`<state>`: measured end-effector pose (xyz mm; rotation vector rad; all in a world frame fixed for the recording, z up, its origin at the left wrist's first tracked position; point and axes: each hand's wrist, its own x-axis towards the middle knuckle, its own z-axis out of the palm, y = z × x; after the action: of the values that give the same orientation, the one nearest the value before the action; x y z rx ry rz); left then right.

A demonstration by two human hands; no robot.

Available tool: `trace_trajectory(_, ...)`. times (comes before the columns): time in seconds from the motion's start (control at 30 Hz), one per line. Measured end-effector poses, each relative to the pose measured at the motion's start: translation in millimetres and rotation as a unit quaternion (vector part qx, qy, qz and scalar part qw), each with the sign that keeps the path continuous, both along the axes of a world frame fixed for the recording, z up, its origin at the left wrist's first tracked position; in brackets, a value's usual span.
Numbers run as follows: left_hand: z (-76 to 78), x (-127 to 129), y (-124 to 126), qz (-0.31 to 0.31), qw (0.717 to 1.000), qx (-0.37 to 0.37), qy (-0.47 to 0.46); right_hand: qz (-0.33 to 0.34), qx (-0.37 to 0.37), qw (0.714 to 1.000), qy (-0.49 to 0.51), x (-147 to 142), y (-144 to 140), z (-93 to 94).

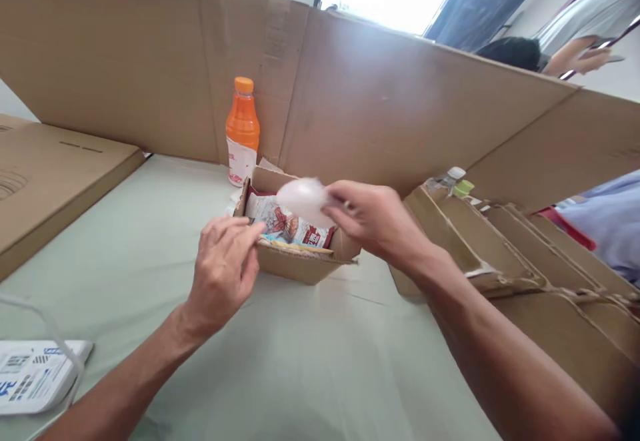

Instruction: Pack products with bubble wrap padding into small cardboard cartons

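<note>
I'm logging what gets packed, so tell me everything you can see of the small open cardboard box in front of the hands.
The small cardboard box is brown corrugated card, open at the top with flaps raised, sitting on the pale green table. Inside lie printed snack packets in white and red. The left hand touches its near left edge; the right hand holds a blurred white item just above it. An orange bottle stands behind.

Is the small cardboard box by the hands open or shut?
Open: the small cardboard box has its flaps up, and printed snack packets show inside.
</note>
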<state>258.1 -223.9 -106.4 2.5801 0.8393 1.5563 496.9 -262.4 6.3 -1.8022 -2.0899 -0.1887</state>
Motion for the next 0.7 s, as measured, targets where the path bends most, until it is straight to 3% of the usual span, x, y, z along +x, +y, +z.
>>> trace_trajectory(0.1, -14.8, -3, -6, -0.022, 1.0, -0.011, -0.015, 0.045, -0.178, 0.978, -0.095, -13, 50, -24.8)
trace_trajectory(0.23, -16.5, -3, -6, -0.031, 0.999, -0.012, -0.015, 0.087, -0.246, 0.954, -0.147, -30, 77, -62.5)
trace_trajectory(0.3, -12.4, 0, -2, -0.022, 0.999, -0.016, -0.022, 0.091, -0.256, 0.949, -0.158, -32, 80, -63.6)
trace_trajectory(0.37, -9.9, 2, 1, 0.006, 0.999, -0.031, -0.043, 0.099, -0.247, 0.952, -0.15, -25, 74, -50.5)
trace_trajectory(0.47, -14.8, -2, 3, 0.049, 0.987, -0.112, -0.107, 0.057, -0.106, 0.991, -0.063, 4, 34, -23.6)
trace_trajectory(0.53, -24.0, -10, 5, 0.037, 0.963, -0.218, -0.155, -0.053, 0.057, 0.996, 0.033, 26, -12, -20.4)
trace_trajectory(0.6, -35.4, -17, 7, 0.005, 0.921, -0.343, -0.184, -0.174, 0.158, 0.964, 0.127, 42, -60, -39.3)
trace_trajectory(0.67, -45.8, -19, 12, -0.029, 0.875, -0.443, -0.193, -0.226, 0.155, 0.932, 0.237, 42, -94, -76.9)
trace_trajectory(0.7, -49.9, -18, 15, -0.049, 0.856, -0.475, -0.196, -0.213, 0.105, 0.93, 0.279, 37, -101, -98.7)
